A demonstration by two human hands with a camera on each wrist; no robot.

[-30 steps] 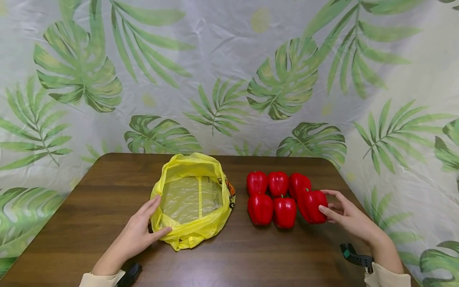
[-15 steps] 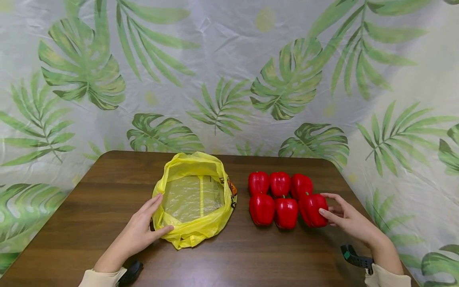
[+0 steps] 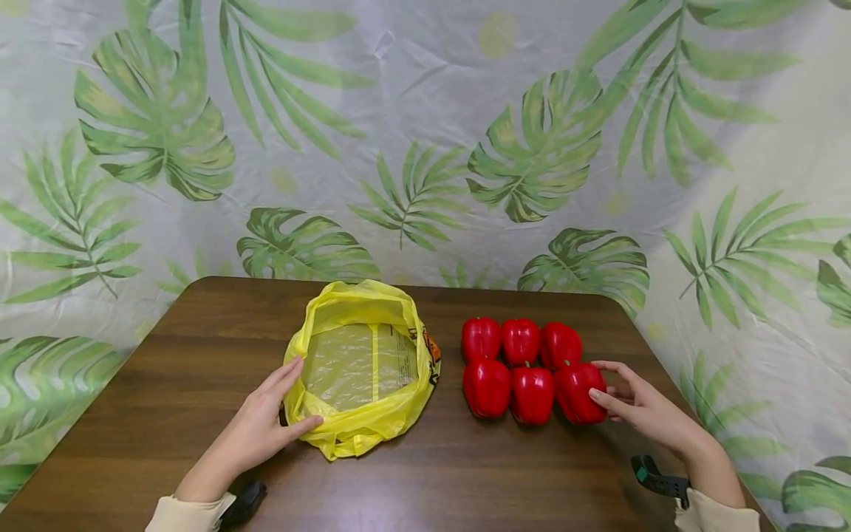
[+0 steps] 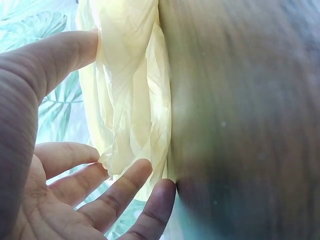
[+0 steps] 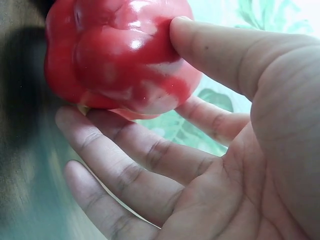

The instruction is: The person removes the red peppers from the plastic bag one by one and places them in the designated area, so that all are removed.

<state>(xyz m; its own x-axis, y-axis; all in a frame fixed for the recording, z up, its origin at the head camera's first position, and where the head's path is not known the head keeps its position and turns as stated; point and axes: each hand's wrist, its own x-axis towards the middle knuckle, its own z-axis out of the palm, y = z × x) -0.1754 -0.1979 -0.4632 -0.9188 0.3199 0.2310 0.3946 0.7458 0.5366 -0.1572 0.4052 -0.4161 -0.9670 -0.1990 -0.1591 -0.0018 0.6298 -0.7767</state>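
Observation:
In the head view, my left hand (image 3: 259, 421) rests spread at the left side of a yellow plastic bag (image 3: 372, 428), thumb and fingertips touching its rolled rim. Up close in the left wrist view, the fingers lie relaxed along the bag's wall (image 4: 130, 95). My right hand (image 3: 654, 414) holds a red bell pepper (image 3: 580, 395) at the near right end of two rows, thumb on its near side and fingers at its far side. The right wrist view has the thumb pressed on that bell pepper (image 5: 120, 65); the lower fingers are apart from it.
Several more red bell peppers (image 3: 488, 388) stand close together in two rows, right of the bag. The bag's wide mouth faces up on the brown wooden table (image 3: 439, 480). A leaf-patterned cloth (image 3: 425, 148) hangs behind the table.
My right hand has lowered the bell pepper slightly toward the near row, and it now stands beside its neighbour. The left hand keeps its place at the bag. The head view has shifted a little.

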